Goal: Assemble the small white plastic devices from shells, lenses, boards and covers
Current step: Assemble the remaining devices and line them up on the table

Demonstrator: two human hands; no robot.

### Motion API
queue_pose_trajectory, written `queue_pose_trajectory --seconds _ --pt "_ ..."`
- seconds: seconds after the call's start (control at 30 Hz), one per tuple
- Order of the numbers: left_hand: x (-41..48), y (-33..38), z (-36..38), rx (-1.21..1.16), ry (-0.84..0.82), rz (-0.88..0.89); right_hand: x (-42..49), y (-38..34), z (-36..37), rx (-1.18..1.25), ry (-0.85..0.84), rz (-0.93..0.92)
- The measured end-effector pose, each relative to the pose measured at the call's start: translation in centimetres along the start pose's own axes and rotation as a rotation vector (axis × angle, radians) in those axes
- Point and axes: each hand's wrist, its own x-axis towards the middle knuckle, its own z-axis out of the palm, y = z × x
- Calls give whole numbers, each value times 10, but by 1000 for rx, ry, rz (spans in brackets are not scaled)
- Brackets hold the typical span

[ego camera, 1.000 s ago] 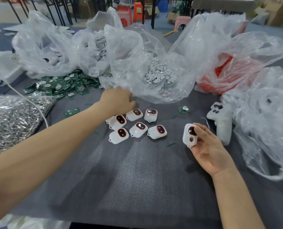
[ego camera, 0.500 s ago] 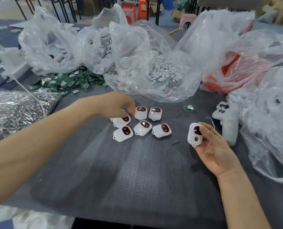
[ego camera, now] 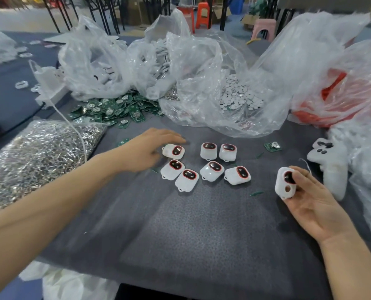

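Just now the left hand (ego camera: 150, 148) dropped a seventh shell (ego camera: 173, 151) left of the cluster (ego camera: 211, 170) at the middle of the bench (ego camera: 180, 224), and lies loose-fingered beside it. The right hand (ego camera: 310, 204) grips another shell (ego camera: 285, 187), thumb on its lens (ego camera: 288, 177), probably seating it.

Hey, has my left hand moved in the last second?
Yes. The left hand has pulled back left, away from the clear bag of white discs; its fingers now lie by the back-left white device.
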Motion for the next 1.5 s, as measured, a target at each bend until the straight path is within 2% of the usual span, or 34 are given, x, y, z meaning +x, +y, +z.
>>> queue_pose_trajectory --seconds 0.13,0.33,0.5,0.57,0.6,0.67,0.73,0.77,0.83,0.9,0.93,1.1,1.37,1.5 --pt "11 -7 -2 37 -193 -43 0 1 -1 -20 6 -3" --pt "8 -25 -4 182 -174 -169 -2 1 -1 -35 4 1" --pt "-12 -26 -7 94 -190 -205 -2 0 1 -47 2 5" --pt "-17 -17 -15 80 -220 -281 -3 0 2 -69 -1 -3" --pt "-17 -11 -22 80 -199 -340 -3 1 3 -83 -3 -12" --pt "-12 9 -31 71 23 -361 -4 4 4 -119 -3 -42" --pt "-2 51 -21 -48 306 -244 -4 6 4 -172 -9 -79" --pt "4 79 -7 -164 372 -189 -4 7 5 -198 -17 -92" --pt "16 129 33 -379 337 -131 -5 9 5 -230 -40 -120" --pt "32 159 66 -503 250 -160 -7 10 5 -233 -64 -141" --pt "40 165 76 -564 256 -182 -8 10 6 -229 -64 -147" --pt "60 161 105 -874 357 -211 -8 9 7 -191 -12 -148" --pt "58 153 114 -1189 227 -119 -11 4 12 -158 18 -96" --pt "58 152 115 -1468 125 -92 -14 1 15 -6 -84 3"
